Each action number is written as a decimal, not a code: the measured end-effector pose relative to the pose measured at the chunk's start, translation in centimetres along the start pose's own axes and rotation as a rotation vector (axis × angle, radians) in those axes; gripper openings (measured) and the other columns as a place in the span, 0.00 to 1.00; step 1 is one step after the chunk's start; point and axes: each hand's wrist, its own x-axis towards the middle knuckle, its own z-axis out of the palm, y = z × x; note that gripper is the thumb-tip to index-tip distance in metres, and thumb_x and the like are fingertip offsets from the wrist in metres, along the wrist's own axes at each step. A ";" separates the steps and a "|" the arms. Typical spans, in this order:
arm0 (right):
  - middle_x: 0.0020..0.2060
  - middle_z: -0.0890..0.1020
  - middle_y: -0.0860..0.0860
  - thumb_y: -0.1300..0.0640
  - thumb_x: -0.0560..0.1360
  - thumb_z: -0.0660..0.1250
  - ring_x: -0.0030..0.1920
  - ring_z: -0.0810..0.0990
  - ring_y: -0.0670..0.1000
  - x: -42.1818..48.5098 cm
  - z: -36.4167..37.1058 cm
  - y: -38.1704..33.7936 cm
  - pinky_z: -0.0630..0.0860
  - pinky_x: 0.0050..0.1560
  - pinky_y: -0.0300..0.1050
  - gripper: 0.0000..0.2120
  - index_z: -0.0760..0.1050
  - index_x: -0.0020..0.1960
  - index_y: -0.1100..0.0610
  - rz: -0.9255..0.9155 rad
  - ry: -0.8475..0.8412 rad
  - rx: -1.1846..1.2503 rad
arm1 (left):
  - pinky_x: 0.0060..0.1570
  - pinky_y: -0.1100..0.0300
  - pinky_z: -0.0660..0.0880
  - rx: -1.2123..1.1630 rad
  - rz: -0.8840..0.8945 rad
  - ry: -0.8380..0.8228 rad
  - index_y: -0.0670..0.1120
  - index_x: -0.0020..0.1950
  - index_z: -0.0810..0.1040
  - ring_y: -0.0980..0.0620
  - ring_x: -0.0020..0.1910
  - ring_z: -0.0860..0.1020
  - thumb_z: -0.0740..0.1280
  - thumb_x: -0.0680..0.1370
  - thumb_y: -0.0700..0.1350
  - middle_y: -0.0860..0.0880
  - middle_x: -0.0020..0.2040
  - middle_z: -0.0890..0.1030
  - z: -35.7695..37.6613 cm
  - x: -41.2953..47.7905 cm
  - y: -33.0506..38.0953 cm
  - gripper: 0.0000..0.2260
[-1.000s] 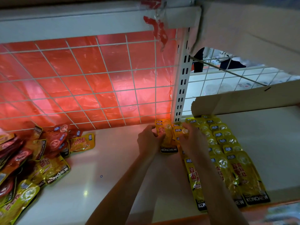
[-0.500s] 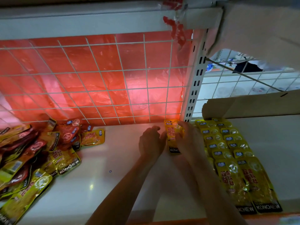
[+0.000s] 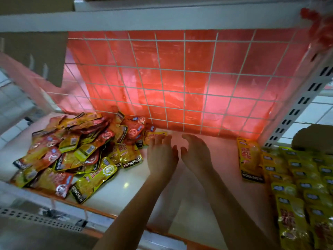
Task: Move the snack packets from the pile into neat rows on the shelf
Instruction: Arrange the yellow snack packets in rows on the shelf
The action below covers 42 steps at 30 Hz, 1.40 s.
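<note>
A loose pile of yellow and red KONCHEW snack packets (image 3: 75,152) lies on the left of the white shelf (image 3: 212,204). Rows of yellow packets (image 3: 297,186) lie overlapped at the right, and one single yellow packet (image 3: 249,159) starts a new row beside them near the back. My left hand (image 3: 161,156) hovers empty with fingers spread, just right of the pile, fingertips over a small yellow packet (image 3: 155,135). My right hand (image 3: 196,152) is beside it, empty, fingers loosely curved.
A white wire grid backed by red plastic film (image 3: 180,78) closes the back of the shelf. A slotted white upright (image 3: 295,112) stands at the right rear. Cardboard (image 3: 313,138) lies behind the rows. An orange strip (image 3: 100,212) edges the shelf front.
Both hands let go of the yellow packet at the back of the new row and moved left toward the pile, empty. The camera view swung left.
</note>
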 end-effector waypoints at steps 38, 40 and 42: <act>0.46 0.81 0.47 0.64 0.67 0.69 0.46 0.78 0.48 -2.8 -3.6 0.7 0.69 0.46 0.37 0.23 0.76 0.61 0.50 0.164 0.134 0.385 | 0.51 0.49 0.76 -0.544 -0.404 -0.065 0.49 0.61 0.73 0.44 0.51 0.80 0.68 0.76 0.47 0.48 0.52 0.82 -3.0 -3.5 -1.0 0.15; 0.40 0.82 0.43 0.61 0.66 0.70 0.42 0.80 0.46 -3.0 -4.5 1.6 0.74 0.45 0.42 0.18 0.79 0.55 0.49 0.188 0.234 0.541 | 0.50 0.50 0.77 -0.620 -0.408 -0.078 0.50 0.67 0.67 0.43 0.49 0.80 0.70 0.75 0.46 0.46 0.53 0.82 -3.0 -3.7 0.0 0.23; 0.37 0.82 0.43 0.63 0.67 0.72 0.37 0.78 0.42 -3.1 -5.1 2.5 0.75 0.42 0.43 0.13 0.80 0.48 0.50 0.203 0.313 0.748 | 0.45 0.57 0.76 -0.713 -0.406 -0.106 0.50 0.70 0.63 0.49 0.44 0.81 0.71 0.74 0.44 0.46 0.51 0.82 -3.1 -3.8 1.0 0.28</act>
